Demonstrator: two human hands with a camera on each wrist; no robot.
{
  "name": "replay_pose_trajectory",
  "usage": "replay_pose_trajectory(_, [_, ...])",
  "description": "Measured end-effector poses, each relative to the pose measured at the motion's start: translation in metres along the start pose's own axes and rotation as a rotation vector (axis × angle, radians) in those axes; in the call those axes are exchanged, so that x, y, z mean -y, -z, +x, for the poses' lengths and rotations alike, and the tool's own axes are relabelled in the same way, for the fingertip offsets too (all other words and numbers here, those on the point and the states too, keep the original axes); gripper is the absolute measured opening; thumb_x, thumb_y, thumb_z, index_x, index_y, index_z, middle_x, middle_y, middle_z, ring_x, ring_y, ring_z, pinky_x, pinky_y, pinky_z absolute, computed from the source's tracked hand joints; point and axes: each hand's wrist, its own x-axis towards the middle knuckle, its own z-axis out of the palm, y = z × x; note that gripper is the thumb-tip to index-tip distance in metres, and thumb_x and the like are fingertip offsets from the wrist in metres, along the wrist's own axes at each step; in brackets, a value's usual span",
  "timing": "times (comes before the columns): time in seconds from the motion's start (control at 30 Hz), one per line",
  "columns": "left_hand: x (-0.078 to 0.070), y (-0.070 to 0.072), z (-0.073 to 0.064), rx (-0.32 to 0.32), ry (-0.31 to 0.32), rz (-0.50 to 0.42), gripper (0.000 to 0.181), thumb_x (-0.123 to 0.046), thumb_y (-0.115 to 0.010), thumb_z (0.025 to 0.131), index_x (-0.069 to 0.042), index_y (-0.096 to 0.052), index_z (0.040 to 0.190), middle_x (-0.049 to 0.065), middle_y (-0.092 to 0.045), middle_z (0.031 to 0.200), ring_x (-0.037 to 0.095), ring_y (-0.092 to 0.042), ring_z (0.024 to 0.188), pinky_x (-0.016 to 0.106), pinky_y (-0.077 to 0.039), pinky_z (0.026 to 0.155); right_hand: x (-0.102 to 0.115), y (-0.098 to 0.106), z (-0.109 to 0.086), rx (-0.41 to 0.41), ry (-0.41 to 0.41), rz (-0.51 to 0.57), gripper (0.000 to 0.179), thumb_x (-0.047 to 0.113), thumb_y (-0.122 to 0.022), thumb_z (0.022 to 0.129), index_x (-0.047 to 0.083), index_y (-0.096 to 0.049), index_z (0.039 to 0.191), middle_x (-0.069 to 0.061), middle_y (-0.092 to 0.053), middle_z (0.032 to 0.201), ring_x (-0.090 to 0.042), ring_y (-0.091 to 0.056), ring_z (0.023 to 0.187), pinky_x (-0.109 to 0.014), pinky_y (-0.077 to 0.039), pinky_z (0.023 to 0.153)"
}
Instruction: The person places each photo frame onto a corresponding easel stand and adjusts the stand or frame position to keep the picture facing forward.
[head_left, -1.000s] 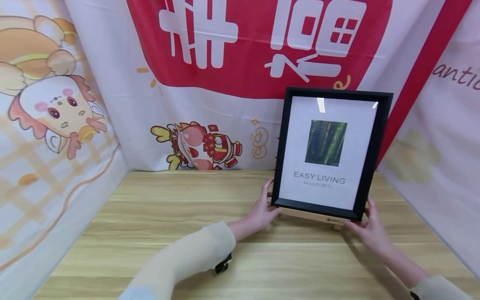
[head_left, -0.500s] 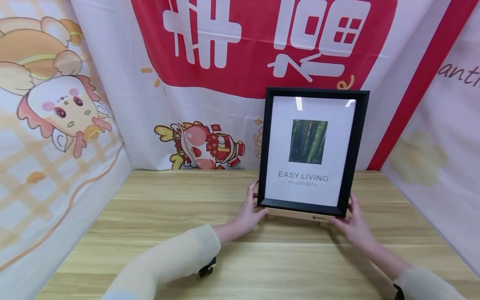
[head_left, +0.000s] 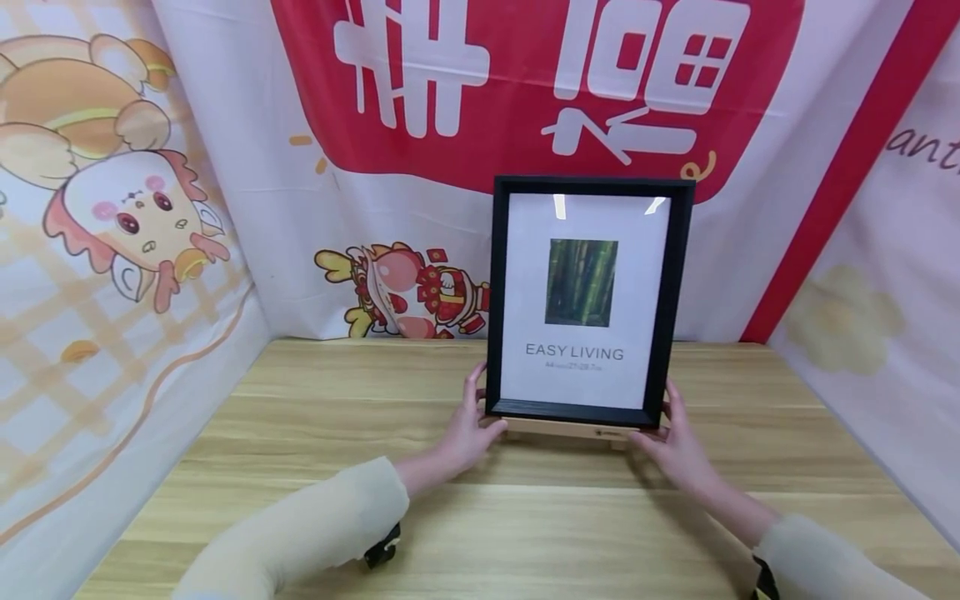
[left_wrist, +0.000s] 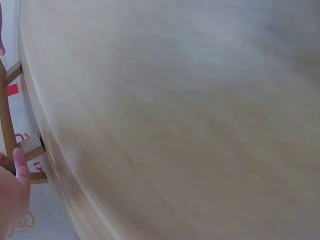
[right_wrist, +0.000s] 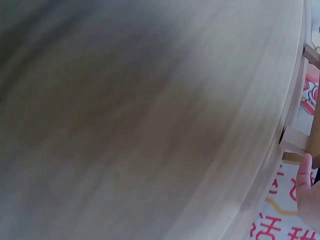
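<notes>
A black picture frame (head_left: 498,300) with a bamboo photo and the words EASY LIVING leans upright on a small wooden easel (head_left: 558,427). My left hand (head_left: 463,435) holds the easel's left lower corner, thumb in front on the ledge and fingers round the side. At the right lower corner my right hand (head_left: 681,454) grips in the same way. Both wrist views show short easel legs (left_wrist: 33,149) at the table surface, with the left thumb (left_wrist: 21,167) and the right thumb (right_wrist: 304,172) against the wood. Most fingers are hidden behind the frame.
The wood-grain table (head_left: 540,525) reaches back to a hanging cloth (head_left: 405,208) with a red print. Printed cloths also close off the left side (head_left: 112,350) and the right side (head_left: 885,275). Dark bands (head_left: 384,547) sit at the wrists.
Frame and easel have moved left along the table with both hands holding on, and the tilt in view has lessened a little. The background has shifted slightly right.
</notes>
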Motion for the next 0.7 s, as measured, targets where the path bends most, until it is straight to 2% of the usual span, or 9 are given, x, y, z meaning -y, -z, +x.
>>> replay_pose_trajectory(0.33, [0.004, 0.024, -0.011, -0.029, -0.007, 0.026, 0.100, 0.013, -0.064, 0.085, -0.033, -0.008, 0.154, 0.028, -0.039, 0.137, 0.046, -0.053, 0.116, 0.034, -0.058, 0.077, 0.009, -0.024, 0.006, 0.030, -0.067, -0.013, 0.104, -0.014, -0.066, 0.083, 0.011, 0.005, 0.155, -0.038, -0.035, 0.133, -0.050, -0.059, 0.101, -0.025, -0.055, 0.078])
replay_pose_trajectory(0.7, [0.007, 0.046, -0.022, -0.051, 0.004, 0.033, 0.101, 0.012, -0.065, 0.085, -0.032, -0.005, 0.154, 0.028, -0.036, 0.141, 0.047, -0.051, 0.118, 0.031, -0.057, 0.080, 0.016, -0.044, 0.010, 0.059, -0.080, 0.038, 0.106, -0.014, -0.065, 0.083, 0.015, 0.005, 0.156, -0.035, -0.035, 0.135, -0.048, -0.058, 0.104, -0.029, -0.055, 0.082])
